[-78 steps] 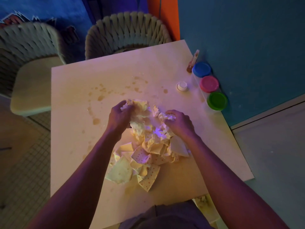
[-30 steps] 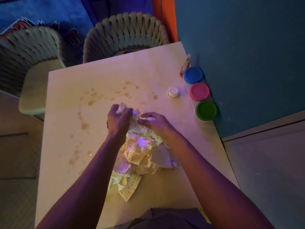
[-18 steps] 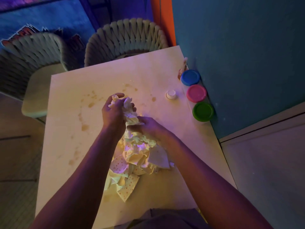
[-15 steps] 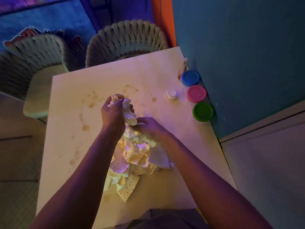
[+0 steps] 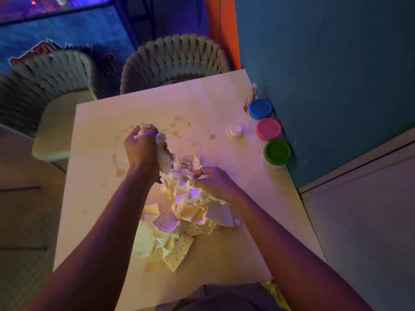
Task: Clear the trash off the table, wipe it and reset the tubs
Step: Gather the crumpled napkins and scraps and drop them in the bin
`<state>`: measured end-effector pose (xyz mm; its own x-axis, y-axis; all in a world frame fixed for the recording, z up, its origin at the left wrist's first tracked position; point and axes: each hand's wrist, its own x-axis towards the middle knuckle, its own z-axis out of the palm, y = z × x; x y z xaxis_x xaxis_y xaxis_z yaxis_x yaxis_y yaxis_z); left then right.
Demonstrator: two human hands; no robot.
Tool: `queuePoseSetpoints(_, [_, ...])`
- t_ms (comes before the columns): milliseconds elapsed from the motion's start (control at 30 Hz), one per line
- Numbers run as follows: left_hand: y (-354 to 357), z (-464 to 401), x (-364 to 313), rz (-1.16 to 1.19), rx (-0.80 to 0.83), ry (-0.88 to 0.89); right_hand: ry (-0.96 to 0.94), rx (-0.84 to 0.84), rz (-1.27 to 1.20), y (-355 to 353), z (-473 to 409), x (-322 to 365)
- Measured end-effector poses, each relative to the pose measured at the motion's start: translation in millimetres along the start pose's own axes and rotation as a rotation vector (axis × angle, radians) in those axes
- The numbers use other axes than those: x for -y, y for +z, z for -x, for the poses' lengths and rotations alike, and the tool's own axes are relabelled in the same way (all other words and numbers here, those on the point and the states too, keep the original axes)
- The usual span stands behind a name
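A heap of crumpled napkins and dotted paper scraps (image 5: 182, 218) lies in the middle of the pale table (image 5: 94, 198). My left hand (image 5: 140, 149) grips a bunched wad of the paper, lifted a little above the table at the heap's far left. My right hand (image 5: 215, 181) pinches scraps at the top of the heap. Three tubs stand in a row by the wall on the right: a blue-lidded tub (image 5: 260, 108), a pink-lidded tub (image 5: 268, 129) and a green-lidded tub (image 5: 277, 152). Brown stains (image 5: 177, 129) mark the tabletop beyond my hands.
A small white cap (image 5: 235, 130) sits left of the pink tub. A slim upright object (image 5: 251, 98) stands behind the blue tub. Two woven chairs (image 5: 175, 61) are at the table's far side. The teal wall (image 5: 336, 75) borders the right edge.
My left hand has lifted away to the left with its wad of paper. My right hand has shifted right and down onto the top of the heap. The hands are now apart.
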<state>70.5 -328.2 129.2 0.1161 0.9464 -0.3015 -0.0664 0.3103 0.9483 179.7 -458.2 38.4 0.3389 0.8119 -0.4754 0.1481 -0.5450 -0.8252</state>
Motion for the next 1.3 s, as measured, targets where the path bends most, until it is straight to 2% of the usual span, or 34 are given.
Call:
queuePoseSetpoints(333, [-29,21,17,-0.057,0.011,-0.022,0.022,-0.045,0.024,8,16,8])
queuePoseSetpoints(533, [-65,15,36,-0.193,0.041,-0.020,0.048,-0.200,-0.052,27,42,16])
queuePoseSetpoints(667, [-79,17,45,-0.266,0.095,-0.034,0.114,-0.310,-0.011,43,60,13])
queuePoseSetpoints(800, [-87,24,56,-0.293,0.209,-0.039,0.190,-0.460,-0.071,60,84,8])
queuePoseSetpoints(933, [-89,35,60,-0.340,0.331,-0.057,0.255,-0.627,-0.236,76,107,-6])
queuePoseSetpoints(1100, [-91,39,69,-0.420,0.524,-0.085,0.258,-0.709,-0.374,79,135,-15])
queuePoseSetpoints(1167, [-90,49,73,-0.533,0.669,-0.019,0.258,-0.718,-0.428,78,147,-18])
queuePoseSetpoints(1300, [-87,68,79,-0.873,0.976,0.245,0.212,-0.673,-0.567,79,158,-20])
